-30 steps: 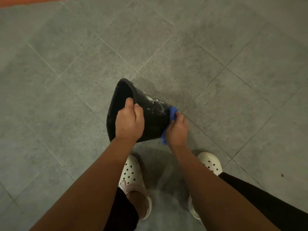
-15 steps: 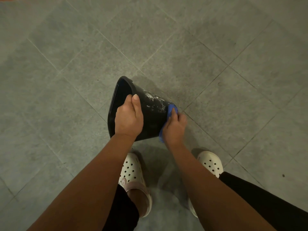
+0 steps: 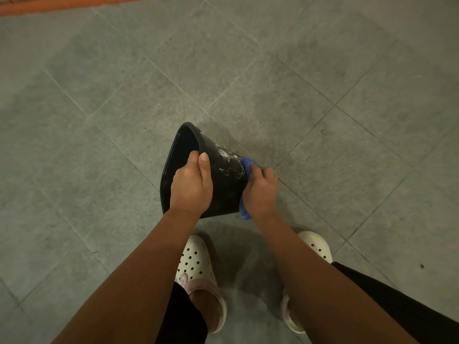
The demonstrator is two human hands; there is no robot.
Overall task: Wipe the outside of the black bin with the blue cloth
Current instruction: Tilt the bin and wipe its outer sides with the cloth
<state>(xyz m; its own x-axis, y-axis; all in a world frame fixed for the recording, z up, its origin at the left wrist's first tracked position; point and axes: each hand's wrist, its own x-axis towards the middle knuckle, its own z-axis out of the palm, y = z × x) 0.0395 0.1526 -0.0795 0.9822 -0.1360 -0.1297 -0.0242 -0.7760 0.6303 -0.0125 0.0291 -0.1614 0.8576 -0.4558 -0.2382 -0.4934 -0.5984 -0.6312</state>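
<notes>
The black bin [image 3: 226,175] is tilted on its side above the grey tiled floor, mouth facing left, with white smears on its upper wall. My left hand [image 3: 191,184] grips the bin's rim, thumb and a finger curled over the edge. My right hand [image 3: 260,192] holds the blue cloth [image 3: 246,163] against the bin's narrow base end. Blue cloth shows above and below the hand; the rest of it is hidden under my palm.
Grey floor tiles [image 3: 323,108] spread all round. My two feet in white perforated clogs [image 3: 196,264] stand just below the bin. An orange strip [image 3: 62,3] runs along the top left edge.
My right hand with the cloth has shifted a little along the bin's base end. My left hand's finger has moved up over the rim. The bin keeps its tilt.
</notes>
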